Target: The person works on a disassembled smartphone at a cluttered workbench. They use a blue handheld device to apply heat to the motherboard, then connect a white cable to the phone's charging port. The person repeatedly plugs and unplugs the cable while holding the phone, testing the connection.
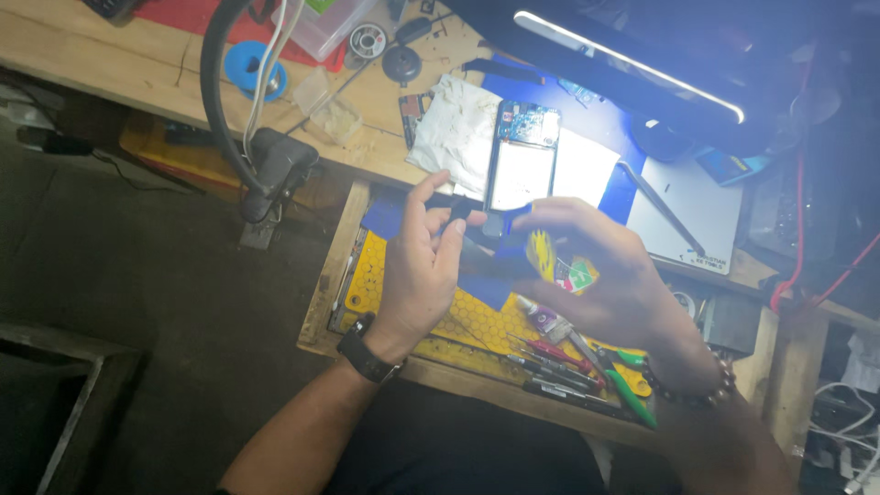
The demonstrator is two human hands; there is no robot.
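**Opened phone held over the bench drawer, both hands at its lower end**

Head view: the left hand (423,266) and the right hand (587,275) meet above an open drawer lined with a yellow mat (477,316). Between them stands an opened phone (522,160) — back cover off, a pale battery and a blue circuit board at its top end exposed. The left hand's fingers (446,220) are pinched narrowly on a small dark piece at the phone's lower edge; the right hand's fingers curl closed around that same lower end, steadying it. Whether the dark piece is a tool tip or a part of the phone is too blurred to tell.

The back is already off, so the disassembly looks well begun, while battery and board are seated in place (nothing appears lifted out).

Around them: a white cloth (456,128) behind the phone, red-handled screwdrivers (559,353), green-handled pliers (632,390) in the drawer, and a lit lamp bar (632,64) overhead.
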